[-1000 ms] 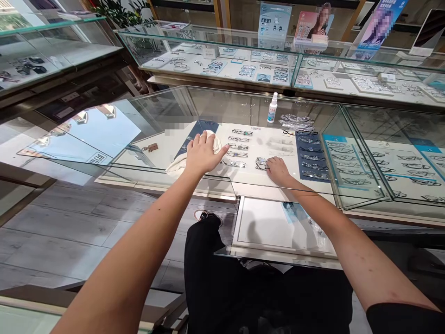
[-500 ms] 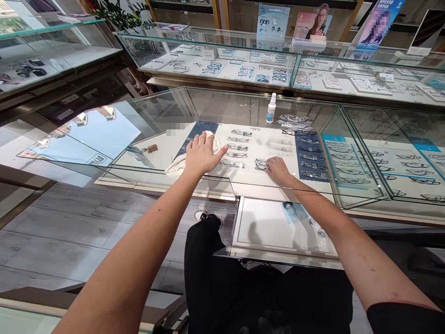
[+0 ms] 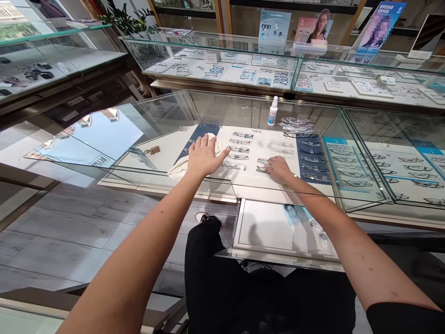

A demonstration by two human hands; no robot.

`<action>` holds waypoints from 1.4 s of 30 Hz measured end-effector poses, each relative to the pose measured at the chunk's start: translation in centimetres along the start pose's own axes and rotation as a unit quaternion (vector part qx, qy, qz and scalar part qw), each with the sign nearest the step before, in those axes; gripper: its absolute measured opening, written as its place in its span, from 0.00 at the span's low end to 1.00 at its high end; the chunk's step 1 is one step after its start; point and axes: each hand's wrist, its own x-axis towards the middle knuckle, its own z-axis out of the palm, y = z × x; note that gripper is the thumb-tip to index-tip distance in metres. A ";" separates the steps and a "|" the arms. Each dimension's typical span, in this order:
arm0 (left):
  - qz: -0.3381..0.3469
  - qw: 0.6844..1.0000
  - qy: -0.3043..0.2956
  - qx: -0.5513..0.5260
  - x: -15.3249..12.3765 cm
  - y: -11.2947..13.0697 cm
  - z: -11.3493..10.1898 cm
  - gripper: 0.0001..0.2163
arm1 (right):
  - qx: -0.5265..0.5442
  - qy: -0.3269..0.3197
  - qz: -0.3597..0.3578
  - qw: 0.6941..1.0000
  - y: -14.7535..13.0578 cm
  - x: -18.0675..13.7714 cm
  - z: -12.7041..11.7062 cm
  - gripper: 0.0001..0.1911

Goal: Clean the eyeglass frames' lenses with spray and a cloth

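Both my arms reach into a glass display case point(image 3: 243, 99) of eyeglasses. My left hand point(image 3: 205, 155) lies flat, fingers stretched out, on a cream cloth point(image 3: 177, 168) at the left of a white display board point(image 3: 278, 144). My right hand point(image 3: 278, 169) rests on the same board with its fingers closed on a pair of glasses point(image 3: 261, 165). A column of other glasses point(image 3: 239, 149) lies between the two hands.
A white spray bottle point(image 3: 273, 111) and clear plastic sleeves point(image 3: 295, 123) stand at the back of the case. A dark blue board of frames point(image 3: 313, 160) lies to the right, a brown key tag point(image 3: 153, 150) to the left. A pulled-out white tray point(image 3: 267, 227) sits under my right forearm.
Both hands stay almost where they were; the view has tilted slightly, so everything sits a little lower in the picture.
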 end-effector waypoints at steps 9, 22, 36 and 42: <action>-0.002 1.000 -0.002 0.002 0.0 0.1 0.0 0.44 | 0.000 -0.004 0.012 1.000 -1.1 -1.0 -1.3 0.26; 0.005 1.000 0.002 0.012 0.1 0.0 0.1 0.45 | 0.167 -0.184 -0.133 0.959 -12.3 -12.7 -8.7 0.05; 0.006 1.000 0.006 0.001 0.3 0.0 0.3 0.45 | -0.086 0.168 -0.007 0.982 3.1 -5.3 -22.4 0.16; 0.005 1.000 -0.001 0.001 0.3 0.0 0.2 0.46 | -0.143 0.120 -0.020 0.982 8.4 -1.7 -19.6 0.16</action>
